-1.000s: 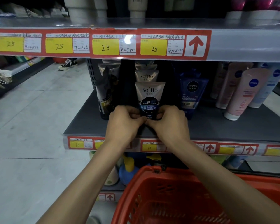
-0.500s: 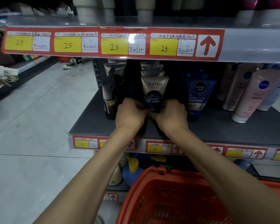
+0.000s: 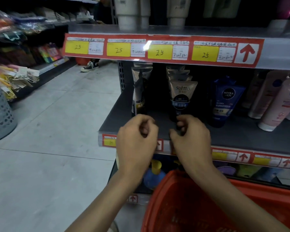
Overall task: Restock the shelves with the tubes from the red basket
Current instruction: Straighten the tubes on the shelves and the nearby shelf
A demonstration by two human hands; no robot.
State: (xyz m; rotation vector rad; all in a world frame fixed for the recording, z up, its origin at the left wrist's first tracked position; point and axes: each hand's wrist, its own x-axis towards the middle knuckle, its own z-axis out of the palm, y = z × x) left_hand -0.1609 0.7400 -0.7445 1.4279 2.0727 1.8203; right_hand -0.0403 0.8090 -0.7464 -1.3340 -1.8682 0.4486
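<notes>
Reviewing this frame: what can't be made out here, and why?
Head view:
- Contents of the basket: cut off by the bottom edge, mesh blurred.
- Whether the right hand touches the Softto tube: dark cap, motion blur.
- Small print on the price labels: blurred.
- Labels of the top-shelf tubes: cut off by the top edge.

A matt dark grey surface is seen on the shelf (image 3: 233, 136). Glossy plastic is noted on the cream tube (image 3: 181, 96), blue tube (image 3: 224, 101) and pink bottles (image 3: 278, 104). The price labels (image 3: 159, 51) are paper under a shiny clear strip. Latticed plastic is seen on the red basket (image 3: 182, 206), perforated plastic on the grey bin (image 3: 0, 118). The floor (image 3: 49, 131) is smooth with a faint sheen.
</notes>
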